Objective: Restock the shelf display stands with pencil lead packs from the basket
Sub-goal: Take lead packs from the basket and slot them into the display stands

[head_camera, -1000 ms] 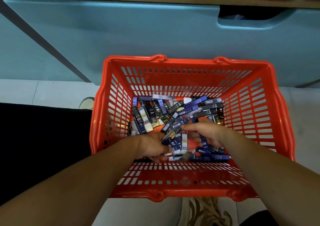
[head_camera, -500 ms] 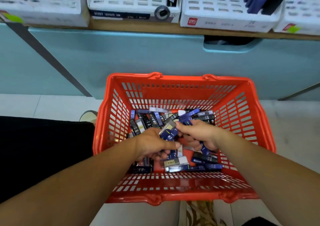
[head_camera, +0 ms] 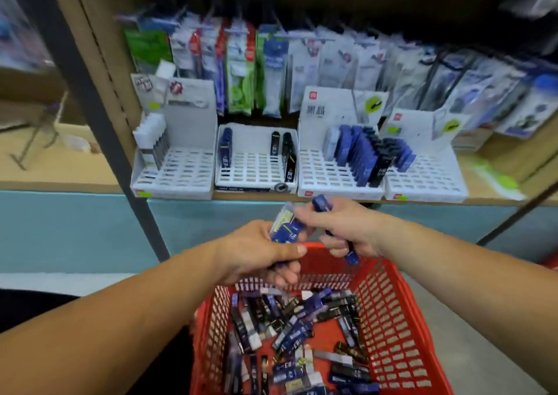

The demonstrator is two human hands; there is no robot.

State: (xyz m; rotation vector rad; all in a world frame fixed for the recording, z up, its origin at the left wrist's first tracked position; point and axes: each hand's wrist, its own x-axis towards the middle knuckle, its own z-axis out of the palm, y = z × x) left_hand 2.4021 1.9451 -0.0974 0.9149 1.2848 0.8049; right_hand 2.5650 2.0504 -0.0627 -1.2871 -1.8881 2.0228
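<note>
1. The left hand [head_camera: 256, 252] grips a small bundle of blue pencil lead packs [head_camera: 287, 231], fingers curled round it, above the far rim of the red plastic basket [head_camera: 392, 328]. The right hand [head_camera: 350, 228] holds a few dark blue packs [head_camera: 321, 205] in its curled fingers. Its forefinger touches the top of the left bundle.
2. This looks like sorting the picked packs by kind between the two hands before they go up to the shelf.
3. To do it well, square each bundle so the labels face one way. Match each kind to the stand that already shows it, then seat the packs upright, one to a slot. A firm grip seems wise, as such slim, slick packs would likely slip out and drop back.
4. The basket, below the hands, holds a loose heap of packs [head_camera: 290, 340], blue, black and pale-ended, lying crosswise. Plenty remain, so the restocking is probably far from done.
5. Four white slotted display stands sit side by side on the wooden shelf [head_camera: 75, 165].
   - The leftmost stand [head_camera: 181, 171] has white-topped packs along its left edge.
   - The second stand [head_camera: 256, 168] has a few blue packs at its left and black ones at its right.
   - The third stand [head_camera: 320, 171] is the fullest, with rows of blue and black packs.
   - The fourth stand [head_camera: 428, 177] shows mostly bare slots.
   - Blur hides the labels.
</note>
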